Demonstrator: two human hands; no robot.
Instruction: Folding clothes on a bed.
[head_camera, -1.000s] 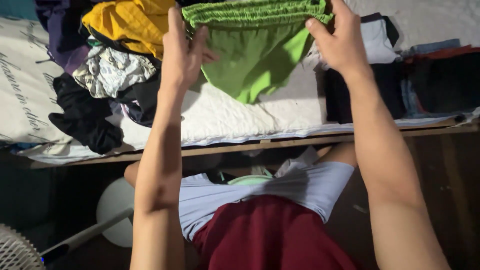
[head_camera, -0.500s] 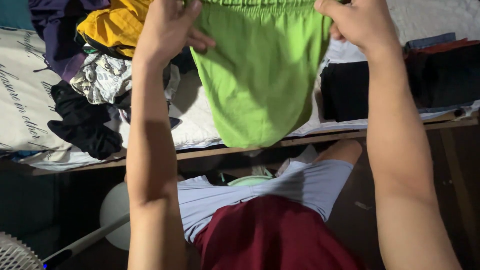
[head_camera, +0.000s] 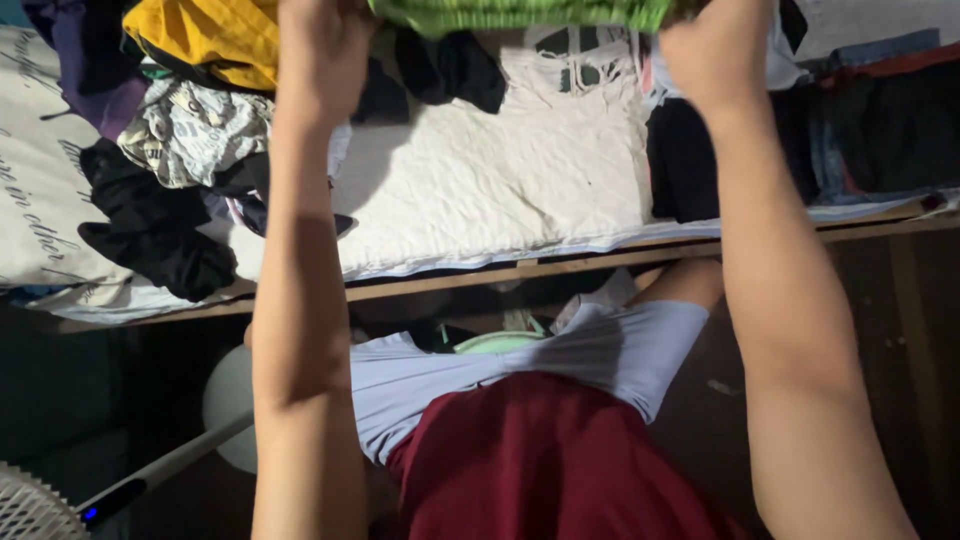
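Two arms of mine reach up and away from me, over my dark red shorts (head_camera: 545, 460) and the pale grey shirt (head_camera: 520, 365) at the bottom of the view. Off to my left on the dark floor are a white fan (head_camera: 30, 505) and its pale pole. Past my knees runs the wooden edge of the bed (head_camera: 600, 262), and on it a white quilted cover (head_camera: 500, 190) lies bare between two lots of clothes. To the left is a loose heap: a black garment (head_camera: 150, 235), a grey patterned one (head_camera: 185, 130), and a yellow one (head_camera: 195, 35) further back. To the right lie dark folded clothes (head_camera: 850, 135) in a row. Farthest off, at the top edge, my left hand (head_camera: 320, 50) and my right hand (head_camera: 715, 55) each pinch one end of the green shorts (head_camera: 520, 12), fingers closed on the gathered waistband. The green shorts hang stretched between my hands above the bed's far side, mostly cut off by the frame
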